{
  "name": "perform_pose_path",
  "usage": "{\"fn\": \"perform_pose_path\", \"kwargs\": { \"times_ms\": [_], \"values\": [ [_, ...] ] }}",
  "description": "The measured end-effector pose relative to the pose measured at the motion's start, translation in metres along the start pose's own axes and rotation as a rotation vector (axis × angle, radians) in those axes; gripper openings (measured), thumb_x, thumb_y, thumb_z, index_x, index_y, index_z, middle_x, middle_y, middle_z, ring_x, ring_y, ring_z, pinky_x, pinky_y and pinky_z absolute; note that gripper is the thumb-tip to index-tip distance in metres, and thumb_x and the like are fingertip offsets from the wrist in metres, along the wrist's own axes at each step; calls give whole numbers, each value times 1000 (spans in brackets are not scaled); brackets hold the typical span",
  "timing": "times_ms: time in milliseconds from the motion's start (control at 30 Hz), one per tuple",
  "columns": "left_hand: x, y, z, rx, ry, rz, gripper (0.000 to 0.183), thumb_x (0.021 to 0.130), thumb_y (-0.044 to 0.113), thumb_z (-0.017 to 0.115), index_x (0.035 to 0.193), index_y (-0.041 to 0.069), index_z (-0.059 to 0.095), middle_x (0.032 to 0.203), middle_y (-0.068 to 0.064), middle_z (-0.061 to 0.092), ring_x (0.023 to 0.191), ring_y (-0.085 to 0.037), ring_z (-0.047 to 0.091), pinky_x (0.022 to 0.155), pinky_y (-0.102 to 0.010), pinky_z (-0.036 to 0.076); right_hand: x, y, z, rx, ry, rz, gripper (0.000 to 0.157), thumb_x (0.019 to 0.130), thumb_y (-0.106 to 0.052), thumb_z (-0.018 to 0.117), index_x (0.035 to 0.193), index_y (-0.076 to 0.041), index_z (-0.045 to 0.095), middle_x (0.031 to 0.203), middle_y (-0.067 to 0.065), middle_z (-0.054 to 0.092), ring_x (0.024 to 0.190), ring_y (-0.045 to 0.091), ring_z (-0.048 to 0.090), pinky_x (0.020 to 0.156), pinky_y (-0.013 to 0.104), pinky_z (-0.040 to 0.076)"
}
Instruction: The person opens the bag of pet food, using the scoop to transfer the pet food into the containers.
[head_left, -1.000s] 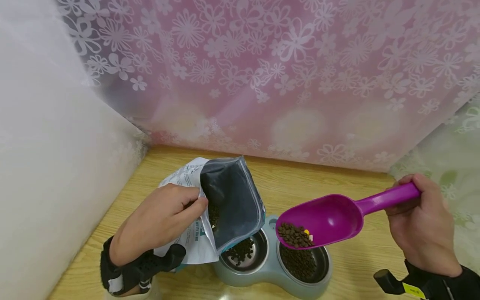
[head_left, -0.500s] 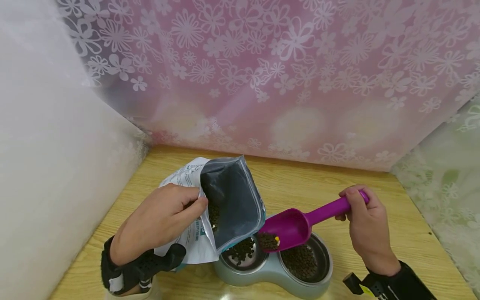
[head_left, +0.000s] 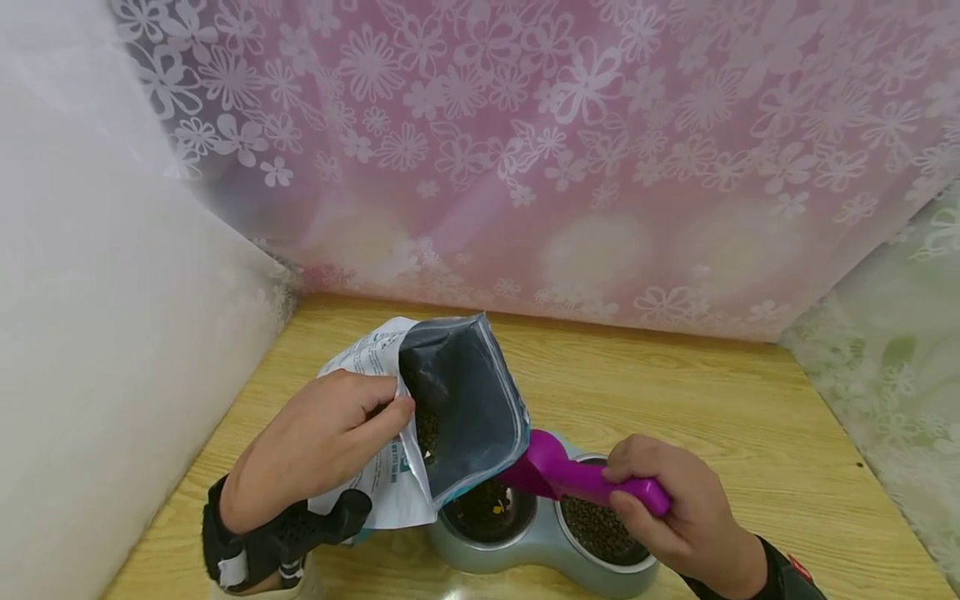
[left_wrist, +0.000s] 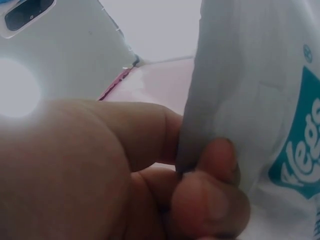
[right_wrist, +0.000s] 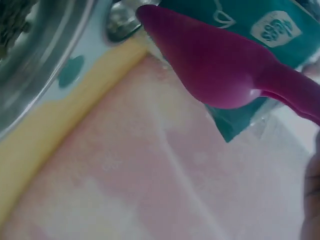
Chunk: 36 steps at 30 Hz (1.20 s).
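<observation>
My left hand [head_left: 322,437] pinches the near edge of an open pet food bag [head_left: 468,408], white outside and silvery inside, with brown kibble in it. In the left wrist view, thumb and fingers grip the edge of the bag [left_wrist: 240,90]. My right hand [head_left: 682,508] grips the handle of a purple scoop [head_left: 551,462], tipped over the left bowl of a double pet bowl [head_left: 543,542]. Kibble and a yellow piece lie in that left bowl; the right bowl holds brown kibble [head_left: 600,521]. The right wrist view shows the scoop [right_wrist: 215,65] from its underside, before the bag's teal side.
The bowls and bag are on a light wood-grain tabletop [head_left: 765,408]. A pink flowered sheet [head_left: 525,167] hangs behind, a white sheet [head_left: 127,292] stands at left and a green-patterned one [head_left: 892,375] at right.
My right hand has carried the scoop left and down from over the right bowl, then turned it over, emptying its kibble into the left bowl. The left hand and bag have stayed put.
</observation>
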<state>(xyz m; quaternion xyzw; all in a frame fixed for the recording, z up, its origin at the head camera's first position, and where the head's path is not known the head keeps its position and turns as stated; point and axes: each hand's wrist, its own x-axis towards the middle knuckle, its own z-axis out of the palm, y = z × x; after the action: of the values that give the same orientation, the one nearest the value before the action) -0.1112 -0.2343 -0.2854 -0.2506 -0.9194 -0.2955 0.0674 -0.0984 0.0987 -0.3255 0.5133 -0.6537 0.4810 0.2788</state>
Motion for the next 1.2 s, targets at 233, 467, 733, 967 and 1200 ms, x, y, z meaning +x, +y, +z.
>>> {"fn": "perform_pose_path", "kwargs": {
  "times_ms": [233,467,733,967,1200],
  "values": [
    [-1,0,1,-11,-4,-2,40,99,25,49,60,24,40,52,13,28,45,-6,33,47,-23,31,-23,2,-47,125,93,509,34,87,23,48,120,15,43,106,13,56,91,12,62,71,18,46],
    [-1,1,1,-30,-4,-9,40,100,26,48,60,24,40,52,13,28,44,-6,32,47,-22,30,-34,0,-75,-551,-49,597,46,80,8,71,121,-7,58,99,2,66,89,-5,61,67,11,44],
    [-1,3,0,-31,-10,-15,40,100,27,49,61,23,41,53,12,28,45,-7,33,47,-22,30,-50,38,-74,-726,-100,574,38,74,-1,79,109,-11,67,97,-11,54,88,-1,50,71,6,43],
    [-2,2,0,-30,-36,-35,39,100,29,49,61,24,42,53,11,30,45,-7,34,48,-23,31,-57,62,-42,-719,-126,526,33,78,-11,79,107,-9,64,99,-5,55,86,7,52,69,20,49],
    [-2,4,-1,-38,-35,-17,39,100,29,49,62,24,42,53,12,30,45,-7,34,47,-23,31,-76,53,-20,-897,-297,498,26,75,-22,74,93,-9,61,80,-5,39,70,11,34,54,22,34]
  ]
}}
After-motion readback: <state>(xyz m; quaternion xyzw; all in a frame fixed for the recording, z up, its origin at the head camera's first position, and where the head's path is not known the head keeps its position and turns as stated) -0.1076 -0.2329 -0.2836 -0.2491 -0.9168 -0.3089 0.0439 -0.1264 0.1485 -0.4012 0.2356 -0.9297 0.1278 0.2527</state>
